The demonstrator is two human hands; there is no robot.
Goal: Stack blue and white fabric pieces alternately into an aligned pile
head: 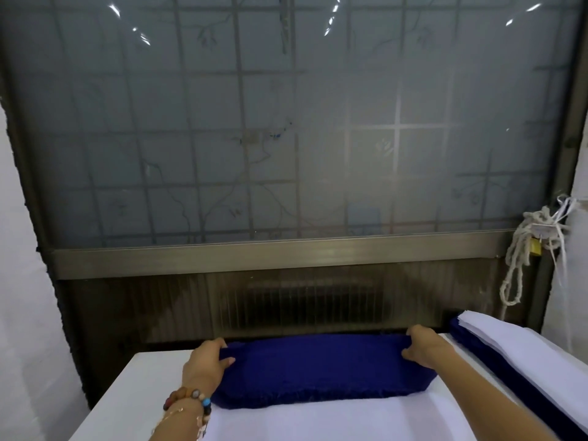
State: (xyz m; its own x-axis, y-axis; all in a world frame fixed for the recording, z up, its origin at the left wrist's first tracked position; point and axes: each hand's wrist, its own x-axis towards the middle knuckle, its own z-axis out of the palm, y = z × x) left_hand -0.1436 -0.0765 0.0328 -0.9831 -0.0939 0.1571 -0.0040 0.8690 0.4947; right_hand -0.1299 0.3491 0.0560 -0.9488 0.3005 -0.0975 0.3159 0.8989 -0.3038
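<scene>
A dark blue fabric piece hangs stretched between my two hands above the table, its lower edge sagging over a white fabric sheet lying flat in front of me. My left hand grips the blue piece's left end, thumb on the near side. At the right end my right hand pinches the cloth with curled fingers. Beads circle my left wrist.
On the right lies a slanted pile of blue and white fabric pieces. A white table carries everything. Behind it stands a frosted window with a metal sill, and a knotted rope hangs at the right.
</scene>
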